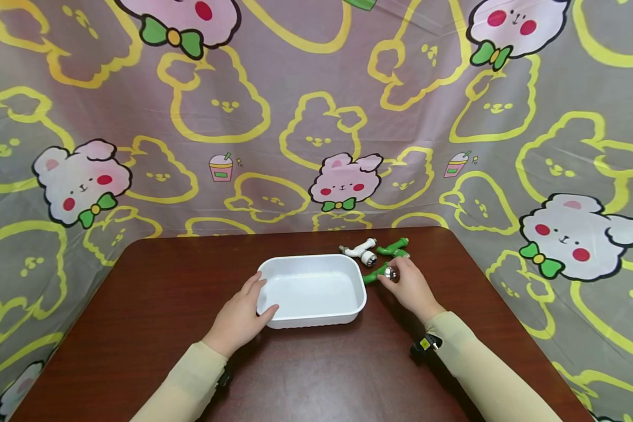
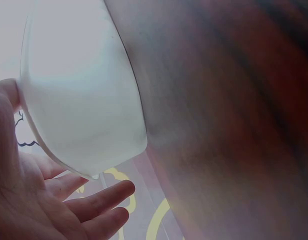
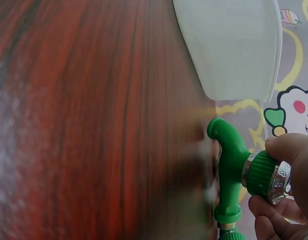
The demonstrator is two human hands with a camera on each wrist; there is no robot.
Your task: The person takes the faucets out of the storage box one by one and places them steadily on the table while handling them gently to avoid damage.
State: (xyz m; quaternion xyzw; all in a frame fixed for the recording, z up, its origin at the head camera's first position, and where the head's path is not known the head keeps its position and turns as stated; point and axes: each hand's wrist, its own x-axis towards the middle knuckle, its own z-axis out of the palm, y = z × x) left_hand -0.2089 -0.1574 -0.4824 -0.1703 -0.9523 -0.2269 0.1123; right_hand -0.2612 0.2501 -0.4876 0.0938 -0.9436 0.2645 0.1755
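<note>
A white plastic basin (image 1: pixel 311 319) sits on the table with my left hand (image 1: pixel 237 316) at its left end. That hand grips the rim between thumb and forefinger, while its other fingers (image 2: pixel 106 200) stretch loosely past the wall in the left wrist view. To the right of the basin, my right hand (image 1: pixel 411 287) pinches the ribbed knob of a green faucet (image 3: pixel 231 170) between thumb and fingers. The faucet's curved spout points toward the basin. Just behind lie a white faucet (image 1: pixel 360 251) and a second green faucet (image 1: pixel 392 247), partly hidden by the right hand.
The brown wooden table (image 1: pixel 316 369) ends at a patterned cloth (image 1: pixel 274 129) that hangs behind it and along both sides. A wrist camera (image 1: pixel 426 346) is strapped under the right sleeve.
</note>
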